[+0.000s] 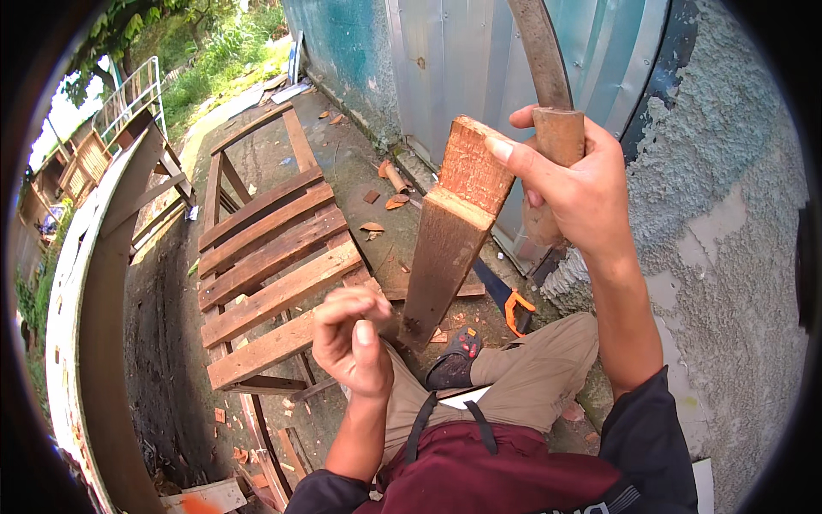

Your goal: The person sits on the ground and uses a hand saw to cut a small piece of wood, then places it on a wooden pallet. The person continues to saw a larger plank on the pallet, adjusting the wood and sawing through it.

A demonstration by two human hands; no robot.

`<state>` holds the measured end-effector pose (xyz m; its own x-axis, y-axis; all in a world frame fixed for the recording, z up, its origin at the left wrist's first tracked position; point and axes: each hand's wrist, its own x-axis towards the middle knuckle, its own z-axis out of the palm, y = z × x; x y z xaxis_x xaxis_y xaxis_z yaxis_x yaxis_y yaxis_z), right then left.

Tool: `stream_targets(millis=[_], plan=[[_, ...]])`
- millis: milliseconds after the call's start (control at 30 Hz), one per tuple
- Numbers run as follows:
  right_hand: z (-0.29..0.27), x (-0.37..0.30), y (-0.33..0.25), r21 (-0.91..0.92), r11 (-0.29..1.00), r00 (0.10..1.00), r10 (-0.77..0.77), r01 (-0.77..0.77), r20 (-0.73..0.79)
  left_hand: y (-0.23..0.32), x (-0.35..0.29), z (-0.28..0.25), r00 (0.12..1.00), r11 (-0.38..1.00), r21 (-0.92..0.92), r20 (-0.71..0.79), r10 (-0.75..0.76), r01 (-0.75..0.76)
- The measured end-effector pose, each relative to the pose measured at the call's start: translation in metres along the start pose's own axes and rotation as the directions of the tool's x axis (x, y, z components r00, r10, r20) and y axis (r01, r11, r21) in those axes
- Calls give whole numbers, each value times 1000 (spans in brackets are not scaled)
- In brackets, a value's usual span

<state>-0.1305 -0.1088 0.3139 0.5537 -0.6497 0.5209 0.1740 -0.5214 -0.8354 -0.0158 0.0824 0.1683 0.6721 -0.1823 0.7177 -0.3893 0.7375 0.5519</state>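
Observation:
My right hand [584, 184] grips the wooden handle of a machete [546, 60], whose curved blade points up and away. The thumb of that hand rests against the edge of a wooden board [447, 244]. This board stands tilted in front of me, with a step cut into its upper end showing lighter, rough wood. Just left of its lower part, my left hand [353, 338] is raised with loosely curled fingers and the thumb apart. Nothing shows in it, and it looks separate from the board.
A slatted wooden chair frame [274, 270] stands to the left. A handsaw with an orange handle [516, 313] leans near my foot. Wood chips [371, 228] litter the concrete. A corrugated metal door [467, 77] and rough wall [728, 257] border the right; a curved panel [107, 300] stands far left.

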Motion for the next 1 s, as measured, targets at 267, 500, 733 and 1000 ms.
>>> stream_targets(millis=[267, 500, 733, 1000], plan=[[33, -5, 24, -311, 934, 984, -177, 176, 25, -111, -2, 46, 757, 808, 314, 296, -583, 500], [16, -35, 81, -255, 967, 999, 19, -30, -44, -157, -24, 2, 751, 815, 36, 367, -549, 579], [43, -107, 274, -436, 868, 968, 178, -239, -176, -155, -26, -29, 770, 766, -101, 172, -615, 635], [91, -251, 415, -566, 664, 802, 597, -489, 9, -137, -33, -53, 719, 719, -16, 40, -694, 695]])
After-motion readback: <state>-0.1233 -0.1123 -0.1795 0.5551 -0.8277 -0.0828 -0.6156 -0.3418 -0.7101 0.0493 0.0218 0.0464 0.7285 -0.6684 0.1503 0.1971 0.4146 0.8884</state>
